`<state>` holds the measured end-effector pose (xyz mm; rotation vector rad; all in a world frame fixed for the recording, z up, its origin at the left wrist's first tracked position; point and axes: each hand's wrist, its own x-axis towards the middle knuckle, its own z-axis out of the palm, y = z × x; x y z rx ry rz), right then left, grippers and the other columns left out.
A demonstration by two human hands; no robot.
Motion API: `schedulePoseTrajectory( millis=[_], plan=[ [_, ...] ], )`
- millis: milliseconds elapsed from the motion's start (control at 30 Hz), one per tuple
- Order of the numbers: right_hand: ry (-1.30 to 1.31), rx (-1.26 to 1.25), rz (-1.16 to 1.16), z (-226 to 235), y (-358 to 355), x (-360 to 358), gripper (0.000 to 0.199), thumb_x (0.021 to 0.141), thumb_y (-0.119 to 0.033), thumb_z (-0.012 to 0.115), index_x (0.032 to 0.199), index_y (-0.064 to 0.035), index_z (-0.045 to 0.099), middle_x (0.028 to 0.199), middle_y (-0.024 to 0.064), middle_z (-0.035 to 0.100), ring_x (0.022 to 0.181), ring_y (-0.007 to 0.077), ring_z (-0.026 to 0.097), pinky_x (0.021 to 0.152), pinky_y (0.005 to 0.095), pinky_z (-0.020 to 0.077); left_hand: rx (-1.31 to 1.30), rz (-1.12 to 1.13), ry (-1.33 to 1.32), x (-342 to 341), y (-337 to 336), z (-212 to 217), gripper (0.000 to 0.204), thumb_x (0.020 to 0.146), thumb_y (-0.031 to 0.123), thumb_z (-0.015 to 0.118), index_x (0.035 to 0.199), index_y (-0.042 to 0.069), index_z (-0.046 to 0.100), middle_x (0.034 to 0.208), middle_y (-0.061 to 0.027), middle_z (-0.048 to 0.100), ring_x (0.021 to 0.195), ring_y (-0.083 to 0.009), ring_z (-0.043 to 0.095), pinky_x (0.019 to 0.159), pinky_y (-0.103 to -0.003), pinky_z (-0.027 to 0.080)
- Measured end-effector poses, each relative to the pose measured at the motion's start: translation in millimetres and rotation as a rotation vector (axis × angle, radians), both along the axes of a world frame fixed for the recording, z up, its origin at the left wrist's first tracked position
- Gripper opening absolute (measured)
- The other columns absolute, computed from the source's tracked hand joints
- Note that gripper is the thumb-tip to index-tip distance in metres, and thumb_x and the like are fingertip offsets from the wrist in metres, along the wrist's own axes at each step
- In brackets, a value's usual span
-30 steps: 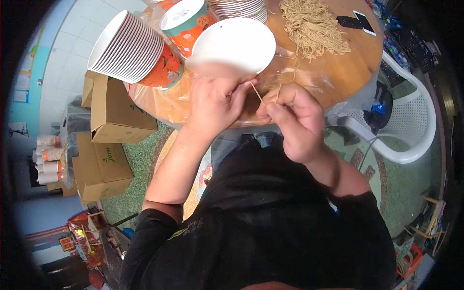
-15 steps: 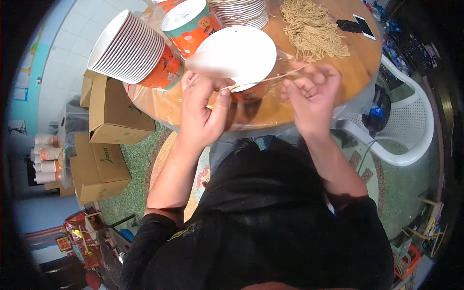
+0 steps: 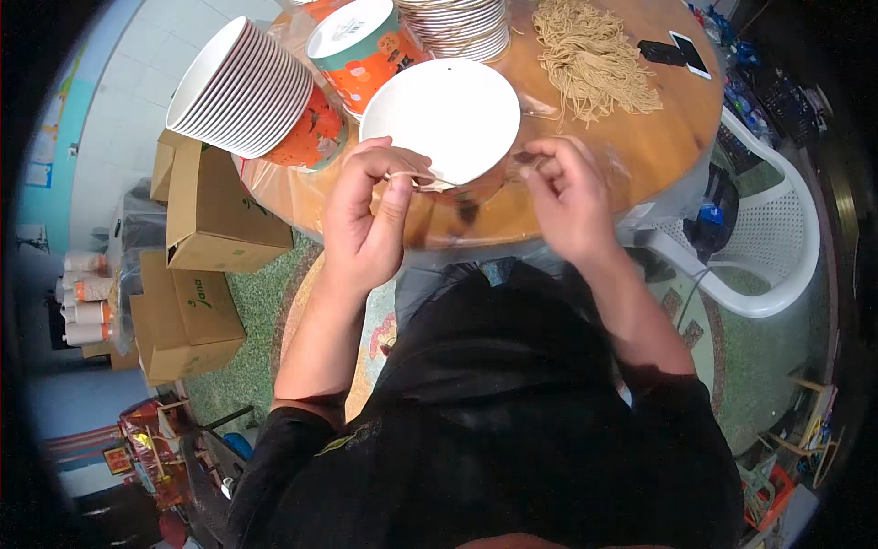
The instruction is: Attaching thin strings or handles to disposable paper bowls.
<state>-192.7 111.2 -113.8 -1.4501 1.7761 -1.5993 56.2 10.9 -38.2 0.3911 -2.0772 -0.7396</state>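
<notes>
A white-lined paper bucket (image 3: 441,119) stands on the wooden table in front of me, with a small dark hole near its far rim. At its near left edge, my left hand (image 3: 366,215) pinches a thin tan cord (image 3: 422,176) between thumb and forefinger, and the cord bends around by the rim. My right hand (image 3: 572,197) is raised to the right of the bucket, its fingers curled toward the thumb. Whatever lies at those fingertips is too blurred to make out. A loose heap of tan cords (image 3: 594,64) lies beyond the right hand.
A tilted stack of nested paper buckets (image 3: 242,91) leans at the table's left, beside an upturned orange and green bucket (image 3: 366,59). More stacked rims (image 3: 455,23) stand behind. A phone (image 3: 690,55) lies far right. Cardboard boxes (image 3: 219,206) and a white chair (image 3: 768,229) flank the table.
My right hand has moved slightly left and nearer me, and the cord no longer stretches visibly straight between both hands. My left hand has shifted slightly left.
</notes>
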Motion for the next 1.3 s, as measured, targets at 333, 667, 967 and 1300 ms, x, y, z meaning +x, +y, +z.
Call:
schedulePoseTrajectory(
  millis=[333,667,967,1300],
  plan=[
    [0.255,0.039,0.339,12,14,21,0.018,0.099,-0.009,0.083,0.113,0.0002,0.078,0.089,0.0147,0.077,0.075,0.0172,0.073,0.071,0.0342,0.0577,0.200,0.061,0.176,-23,14,7,0.016,0.119,0.011,0.057,0.113,0.000,0.066,0.105,-0.0072,0.076,0.096,-0.0133,0.071,0.088,-0.030,0.057],
    [-0.018,0.257,0.246,63,30,-33,0.010,0.102,-0.010,0.078,0.106,-0.0021,0.080,0.091,0.0060,0.074,0.077,0.0131,0.067,0.071,0.0327,0.0543,-0.187,0.249,-0.270,-12,-12,21,0.008,0.102,0.012,0.078,0.107,0.008,0.081,0.089,-0.0088,0.078,0.079,-0.0294,0.071,0.076,-0.043,0.056],
    [-0.038,0.072,-0.198,26,8,-72,0.015,0.106,-0.017,0.078,0.108,-0.0020,0.081,0.086,0.0050,0.078,0.069,0.0134,0.068,0.066,0.0316,0.0538,-0.578,0.369,-0.206,3,-54,38,0.036,0.090,0.014,0.090,0.121,0.005,0.076,0.121,-0.0143,0.075,0.111,-0.0330,0.070,0.095,-0.042,0.055],
    [-1.116,0.042,0.377,41,5,-56,0.019,0.113,-0.023,0.070,0.120,-0.0051,0.074,0.092,-0.0006,0.073,0.072,0.0071,0.063,0.063,0.0243,0.0482,-0.417,0.193,-0.432,-14,6,27,0.019,0.090,0.006,0.082,0.108,0.007,0.078,0.095,-0.0104,0.074,0.103,-0.0320,0.072,0.100,-0.047,0.049]
  ],
)
